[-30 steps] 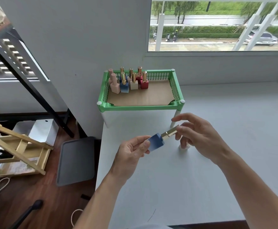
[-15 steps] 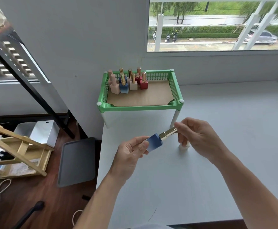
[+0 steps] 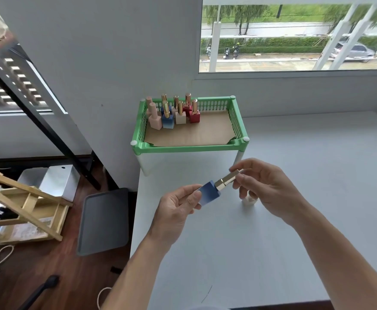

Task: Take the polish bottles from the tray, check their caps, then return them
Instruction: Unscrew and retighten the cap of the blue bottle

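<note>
In the left hand [image 3: 174, 210], square blue bottle [image 3: 209, 193], gold-capped

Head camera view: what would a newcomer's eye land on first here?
The blue polish bottle, held mid-frame over the white table: the left hand grips its body, the right hand pinches its gold cap. Behind it, a green tray on legs holds more polish bottles clustered in its far-left corner.

Head camera — sole view, wide-angle; looks forward and down over white table [image 3: 317, 209], near; green tray [image 3: 189, 149] beyond.
</note>
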The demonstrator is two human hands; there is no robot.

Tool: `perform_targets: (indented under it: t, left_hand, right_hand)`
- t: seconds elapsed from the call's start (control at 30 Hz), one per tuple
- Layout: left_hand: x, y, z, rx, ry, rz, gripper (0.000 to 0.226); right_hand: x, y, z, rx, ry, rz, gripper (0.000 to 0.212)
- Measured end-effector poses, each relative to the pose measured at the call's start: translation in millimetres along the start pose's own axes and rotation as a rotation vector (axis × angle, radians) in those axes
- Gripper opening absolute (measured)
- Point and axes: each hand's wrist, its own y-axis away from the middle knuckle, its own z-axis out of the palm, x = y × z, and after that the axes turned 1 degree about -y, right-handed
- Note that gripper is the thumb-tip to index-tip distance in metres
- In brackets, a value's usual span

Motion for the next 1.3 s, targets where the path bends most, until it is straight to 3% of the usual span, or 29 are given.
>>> perform_targets:
  t: [0.13, 0.33, 0.9, 1.23, 1.3]
  left_hand:
    - [-0.3, -0.3, 1.2, -0.001, -0.003, 0.001, 0.022]
    - [0.0, 0.5, 1.8, -0.002, -0.005, 0.007, 0.026]
    - [-3.7, 1.8, 6.3, -0.05, 0.0, 0.049, 0.025]
    - [-17.8, -3.6, 17.3, -0.06, -0.023, 0.014, 0.024]
    - [-23.4, -5.4, 20.4, -0.07, -0.009, 0.002, 0.021]
  right_hand:
    - [1.5, -1.7, 3.6, 0.096, 0.041, 0.025, 0.02]
    - [1.7, 0.8, 1.6, 0.017, -0.038, 0.005, 0.006]
    - [7.8, 2.9, 2.0, 0.086, -0.041, -0.037, 0.012]
    - [42.4, 7.9, 12.6, -0.012, 0.08, 0.098, 0.003]
    - [51.7, 7.5, 14.7, -0.02, 0.099, 0.126, 0.013]
